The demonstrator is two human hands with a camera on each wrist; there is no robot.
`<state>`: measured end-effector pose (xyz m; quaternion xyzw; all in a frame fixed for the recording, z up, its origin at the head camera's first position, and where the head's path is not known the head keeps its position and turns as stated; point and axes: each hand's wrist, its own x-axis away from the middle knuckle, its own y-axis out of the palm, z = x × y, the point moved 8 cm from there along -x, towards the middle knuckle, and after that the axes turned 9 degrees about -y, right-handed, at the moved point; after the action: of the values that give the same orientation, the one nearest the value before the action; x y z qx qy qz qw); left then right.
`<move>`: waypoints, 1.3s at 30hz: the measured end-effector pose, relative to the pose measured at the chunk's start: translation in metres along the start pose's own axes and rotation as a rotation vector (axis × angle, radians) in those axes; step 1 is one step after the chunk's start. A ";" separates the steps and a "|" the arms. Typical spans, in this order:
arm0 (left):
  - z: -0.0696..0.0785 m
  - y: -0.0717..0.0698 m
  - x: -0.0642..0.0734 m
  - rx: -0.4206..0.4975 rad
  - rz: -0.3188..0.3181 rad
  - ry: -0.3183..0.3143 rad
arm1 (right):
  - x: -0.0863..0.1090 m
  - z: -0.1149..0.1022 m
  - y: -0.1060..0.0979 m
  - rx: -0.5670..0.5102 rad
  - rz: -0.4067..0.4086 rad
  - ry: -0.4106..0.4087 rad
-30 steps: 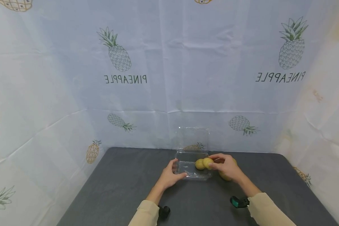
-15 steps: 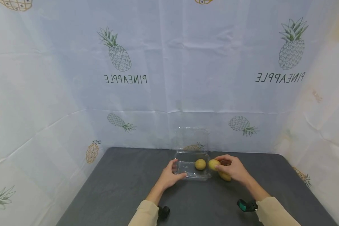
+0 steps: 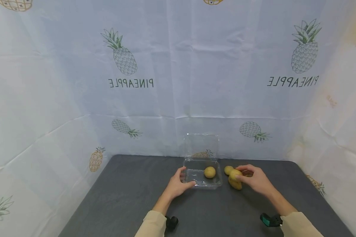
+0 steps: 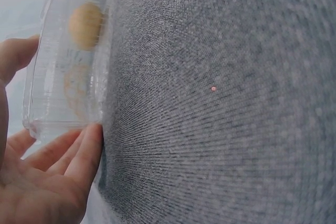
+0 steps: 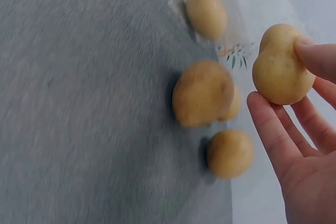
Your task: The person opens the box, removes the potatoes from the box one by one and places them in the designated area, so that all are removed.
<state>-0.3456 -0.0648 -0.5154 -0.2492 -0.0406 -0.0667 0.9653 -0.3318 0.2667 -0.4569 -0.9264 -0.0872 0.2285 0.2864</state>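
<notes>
A clear plastic clamshell box (image 3: 195,184) stands on the table with its lid raised at the back. One potato (image 3: 209,172) lies in its right side. My left hand (image 3: 177,185) holds the box by its front left corner, thumb along the front and fingers at the left wall. To the right of the box, my right hand (image 3: 256,180) pinches a knobbly two-lobed potato (image 5: 283,66) between thumb and fingertips, raised over other potatoes. Beneath it lies a larger potato (image 5: 202,94); a smaller round potato (image 5: 229,153) sits nearby, and another is partly hidden behind the large one.
The dark grey table (image 3: 121,197) ends at a pineapple-print cloth (image 3: 154,105) hung behind and at both sides. Black wrist devices sit below both hands; the right one (image 3: 271,220) has a green part.
My right hand has moved right with the two-lobed potato, from over the box to above the potatoes beside it. One potato stays in the box; the left hand keeps its hold.
</notes>
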 end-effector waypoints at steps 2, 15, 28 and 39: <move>0.000 0.000 0.000 0.003 0.001 0.000 | 0.003 0.003 -0.005 0.011 0.006 0.000; 0.000 0.000 -0.001 -0.004 0.010 0.011 | 0.019 0.022 -0.020 0.080 0.022 0.083; -0.002 0.001 0.000 -0.003 0.006 0.002 | 0.023 0.046 -0.014 0.149 -0.028 0.139; -0.003 0.001 -0.002 0.003 0.007 -0.004 | 0.023 0.050 -0.011 0.177 -0.060 0.144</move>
<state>-0.3470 -0.0655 -0.5183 -0.2481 -0.0417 -0.0628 0.9658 -0.3349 0.3068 -0.4957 -0.9085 -0.0733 0.1594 0.3793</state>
